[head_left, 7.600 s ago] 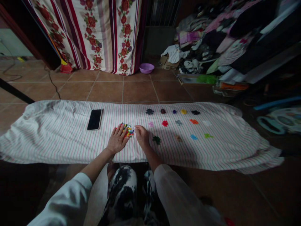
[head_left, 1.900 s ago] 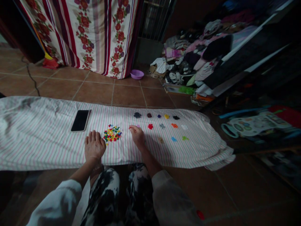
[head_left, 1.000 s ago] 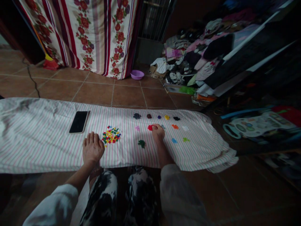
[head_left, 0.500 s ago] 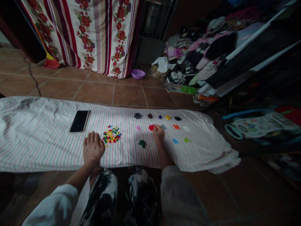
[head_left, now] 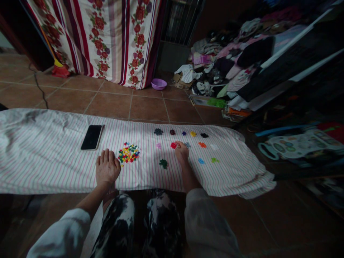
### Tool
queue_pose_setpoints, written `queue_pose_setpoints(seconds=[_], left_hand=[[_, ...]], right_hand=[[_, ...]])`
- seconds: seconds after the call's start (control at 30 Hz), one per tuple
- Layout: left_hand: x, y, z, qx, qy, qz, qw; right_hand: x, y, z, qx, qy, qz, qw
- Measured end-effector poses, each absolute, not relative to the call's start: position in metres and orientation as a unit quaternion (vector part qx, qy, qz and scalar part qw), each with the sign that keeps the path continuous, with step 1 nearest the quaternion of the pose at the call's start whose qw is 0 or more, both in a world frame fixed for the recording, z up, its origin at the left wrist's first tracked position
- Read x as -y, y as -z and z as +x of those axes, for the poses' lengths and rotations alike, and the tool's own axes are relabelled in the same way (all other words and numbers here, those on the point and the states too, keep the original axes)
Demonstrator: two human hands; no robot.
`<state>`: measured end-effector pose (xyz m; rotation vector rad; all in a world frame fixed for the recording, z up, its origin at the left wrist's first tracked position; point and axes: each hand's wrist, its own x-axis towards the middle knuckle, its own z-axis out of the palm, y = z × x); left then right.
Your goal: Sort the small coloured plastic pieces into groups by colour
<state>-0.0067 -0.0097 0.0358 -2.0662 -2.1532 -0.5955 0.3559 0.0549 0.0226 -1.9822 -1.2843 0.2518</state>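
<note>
My left hand (head_left: 108, 167) lies flat on the striped cloth (head_left: 67, 165), fingers stretched out, just left of a mixed pile of small coloured pieces (head_left: 129, 153). My right hand (head_left: 182, 152) is at the small red pile (head_left: 173, 145), thumb and fingertips pinched together at its edge. Whatever may be between those fingertips is too small to make out. Around it lie single-colour piles: pink (head_left: 159, 146), dark green (head_left: 163, 164), grey (head_left: 187, 145), orange (head_left: 202, 144), light blue (head_left: 201, 161), lime green (head_left: 214, 160) and white (head_left: 214, 147).
Along the far side sit dark grey (head_left: 158, 132), brown (head_left: 172, 132), dark blue (head_left: 184, 133), yellow (head_left: 192, 134) and black (head_left: 204, 135) piles. A phone (head_left: 91, 137) rests on the left. Beyond are a purple basin (head_left: 159, 84) and heaped clothes (head_left: 215, 64) on the floor.
The whole view has shifted slightly. My right hand stays pinched at the red pile, and my left hand keeps its place on the cloth.
</note>
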Motion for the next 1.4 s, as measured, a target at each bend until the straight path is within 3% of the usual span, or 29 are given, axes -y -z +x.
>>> queue_pose_setpoints(seconds=[0.23, 0.4, 0.57, 0.97, 1.4], left_hand=[[0.01, -0.036, -0.007, 0.708, 0.193, -0.678, 0.052], [0.01, -0.037, -0.006, 0.708, 0.195, -0.677, 0.043], [0.009, -0.037, -0.007, 0.711, 0.188, -0.677, 0.043], [0.009, -0.032, -0.009, 0.705, 0.2, -0.678, 0.05], [0.01, -0.036, -0.007, 0.705, 0.201, -0.678, 0.054]], right_hand=[[-0.054, -0.037, 0.352, 0.484, -0.113, -0.8, 0.336], [-0.048, -0.049, 0.324, 0.519, -0.036, -0.759, 0.391], [-0.038, -0.052, 0.259, 0.625, -0.087, -0.65, 0.423], [-0.009, -0.039, 0.187, 0.696, -0.192, -0.633, 0.279], [-0.033, -0.038, 0.166, 0.7, -0.184, -0.622, 0.299]])
